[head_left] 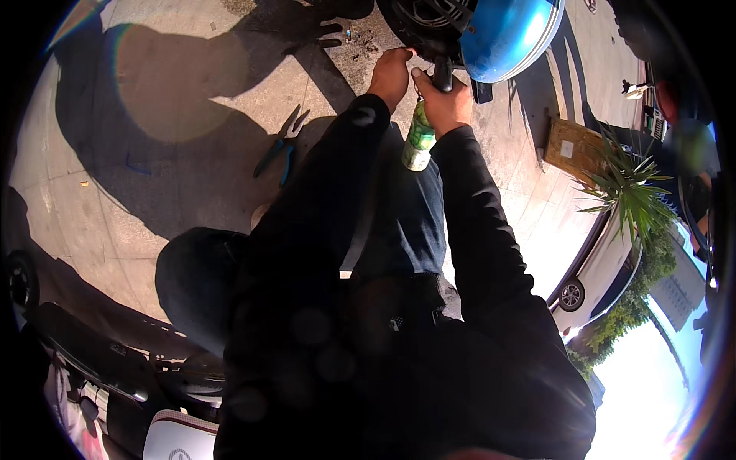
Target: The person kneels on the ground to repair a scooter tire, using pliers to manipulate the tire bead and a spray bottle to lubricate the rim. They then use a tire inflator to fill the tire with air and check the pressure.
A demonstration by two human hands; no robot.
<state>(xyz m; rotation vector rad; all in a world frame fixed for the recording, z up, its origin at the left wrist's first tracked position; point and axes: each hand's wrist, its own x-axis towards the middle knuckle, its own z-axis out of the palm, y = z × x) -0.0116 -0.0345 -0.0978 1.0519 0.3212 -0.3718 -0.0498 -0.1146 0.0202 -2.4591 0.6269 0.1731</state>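
Both my hands are up against the dark underside of a vehicle part beside a glossy blue curved panel (510,38). My left hand (391,79) is closed, its fingertips pointing right toward the dark part; what they pinch is hidden. My right hand (448,106) is curled beside a black rounded handle-like piece (443,75), thumb raised; its grip is hidden too. Just left of that hand is a green and white bottle-shaped container (418,142), tilted; I cannot tell if it is held. Pliers with blue-and-black handles (282,146) lie open on the ground to the left.
A dark wheel-like part (429,11) is at the top. To the right are a wooden board (567,149), a spiky green plant (632,184) and a parked white car (594,280). A black motorbike-like body (92,349) stands at lower left. Shadows cross the paved ground (130,261).
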